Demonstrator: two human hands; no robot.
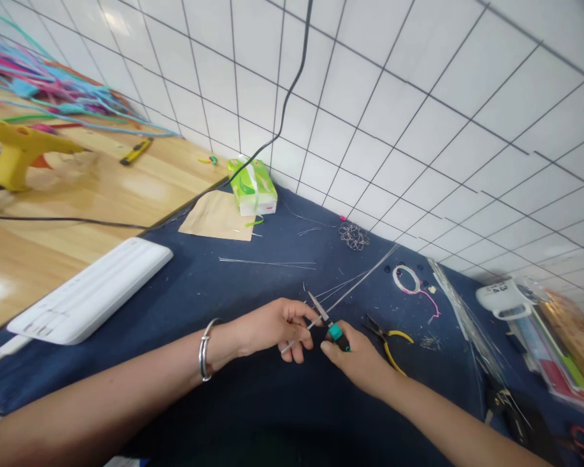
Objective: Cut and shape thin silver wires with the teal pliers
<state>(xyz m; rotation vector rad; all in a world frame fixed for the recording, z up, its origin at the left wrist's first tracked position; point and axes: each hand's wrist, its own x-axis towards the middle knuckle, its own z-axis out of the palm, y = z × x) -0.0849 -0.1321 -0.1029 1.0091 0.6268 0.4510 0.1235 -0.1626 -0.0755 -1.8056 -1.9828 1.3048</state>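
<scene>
My left hand [292, 329], a bracelet [206, 350] at its wrist, pinches a bundle of thin silvery wires [355, 288]. The short end sticks out below its fingers, while the long end runs up and right toward the wall. In my right hand [355, 357] is a tool with a black and teal handle [337, 335] and a pointed silver metal tip. That tip crosses the wires close to my left fingertips; whether it touches them I cannot tell. Yellow-handled pliers [392, 340] lie just right of my right hand.
Loose wires [267, 262] lie on the dark blue cloth [199, 298], with coiled wire flowers [354, 236] by the tiled wall. A white power strip [92, 292], glue gun [22, 152] and tissue pack [253, 185] are left. A white mug [503, 298] stands right.
</scene>
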